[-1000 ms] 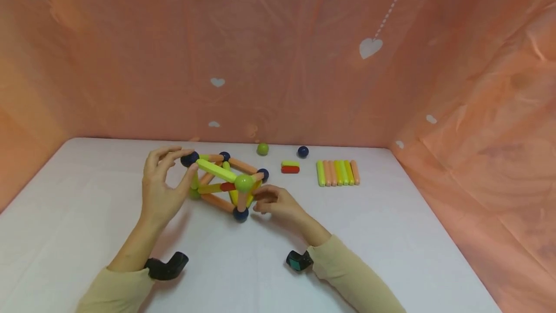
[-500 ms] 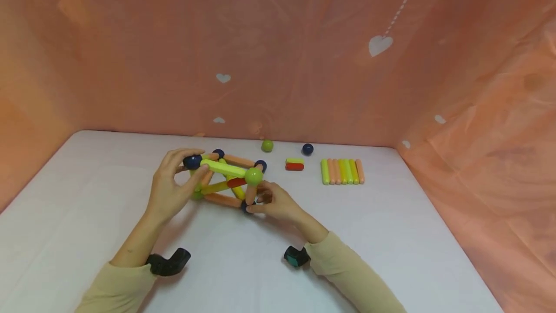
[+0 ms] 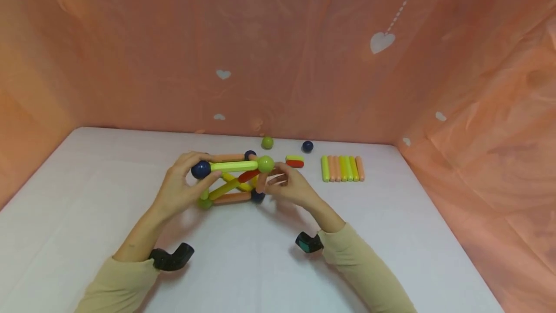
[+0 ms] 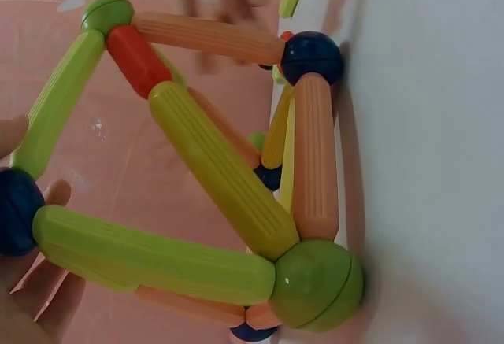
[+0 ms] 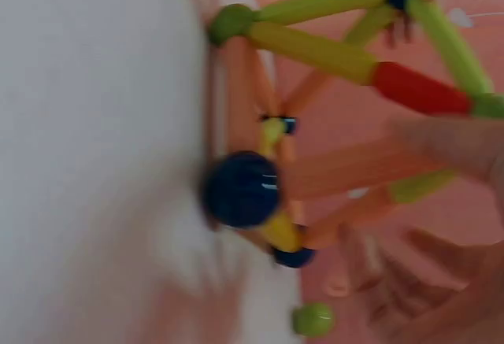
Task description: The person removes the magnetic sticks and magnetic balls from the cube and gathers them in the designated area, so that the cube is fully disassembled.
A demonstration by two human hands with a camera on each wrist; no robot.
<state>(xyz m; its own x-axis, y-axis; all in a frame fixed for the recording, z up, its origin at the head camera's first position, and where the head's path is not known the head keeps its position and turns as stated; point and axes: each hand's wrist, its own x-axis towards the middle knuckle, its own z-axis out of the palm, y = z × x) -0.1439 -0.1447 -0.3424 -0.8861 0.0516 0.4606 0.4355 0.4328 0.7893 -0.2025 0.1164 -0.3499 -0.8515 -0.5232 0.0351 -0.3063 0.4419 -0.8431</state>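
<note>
A frame of sticks [image 3: 234, 166] joined by balls stands before me, its sticks lime, yellow, orange and red. My left hand [image 3: 175, 190] pinches the navy ball [image 3: 201, 169] at its upper left corner between thumb and fingers. A lime stick runs from that ball to a green ball [image 3: 266, 164] at upper right. Beside the right end is my right hand [image 3: 297, 188], fingers spread and loosely bent. In the right wrist view its thumb [image 5: 449, 143] overlaps the orange upright stick [image 5: 346, 169]. A navy ball [image 5: 242, 189] sits at that stick's foot.
Behind the frame lie a loose green ball [image 3: 267, 142] and a loose navy ball [image 3: 307, 146]. Short lime and red sticks [image 3: 295, 163] lie nearby. A row of several sticks [image 3: 343, 168] is at the right on the white table [image 3: 260, 264]. A pink curtain [image 3: 299, 62] hangs behind.
The frame has turned and shifted right, its front lime stick now nearly level across the view. My left hand moved right with it; my right hand reached the lower corner, then rose along the right side.
</note>
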